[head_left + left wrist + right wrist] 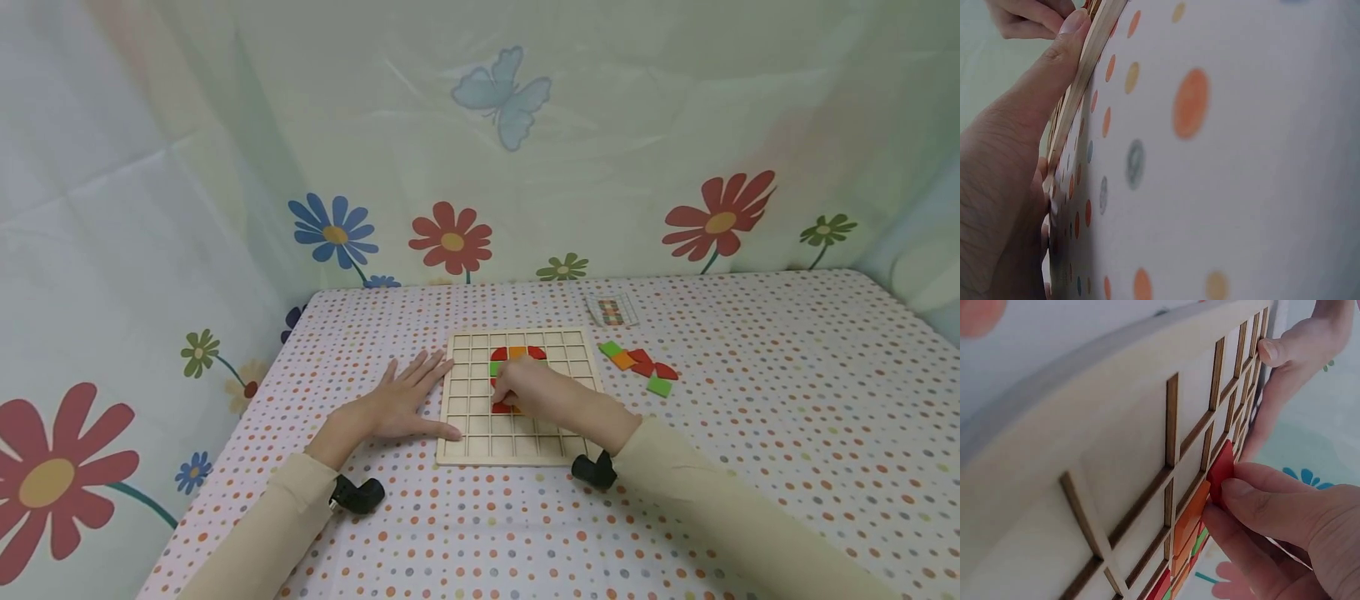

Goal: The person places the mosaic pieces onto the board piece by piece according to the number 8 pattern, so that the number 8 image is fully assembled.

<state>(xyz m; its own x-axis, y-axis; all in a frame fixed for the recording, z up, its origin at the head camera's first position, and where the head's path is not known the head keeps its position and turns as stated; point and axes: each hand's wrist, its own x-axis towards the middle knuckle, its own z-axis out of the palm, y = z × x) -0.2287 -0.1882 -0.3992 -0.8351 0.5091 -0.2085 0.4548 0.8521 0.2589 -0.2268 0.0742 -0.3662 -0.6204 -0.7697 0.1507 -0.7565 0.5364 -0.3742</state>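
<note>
A square wooden grid board [478, 448] lies on the table. Spread fingers of my left hand [405, 403] rest along its left side, and the thumb [1054, 69] presses on its rim. Over the middle of the board is my right hand [538, 387]. Its thumb and fingers pinch a red tile [1221, 474] at a grid cell, beside an orange tile [1192, 509] set in the grid. Farther up the board, red, orange [517, 352] and green [495, 367] tiles fill several cells. My right hand hides some of the tiles.
Right of the board lie loose tiles: a green tile [660, 386], another green one, an orange one [622, 360] and red ones [665, 372]. A small pattern card [612, 310] lies behind them. Dotted cloth [750, 433] covers the table; a flowered curtain [600, 167] hangs behind.
</note>
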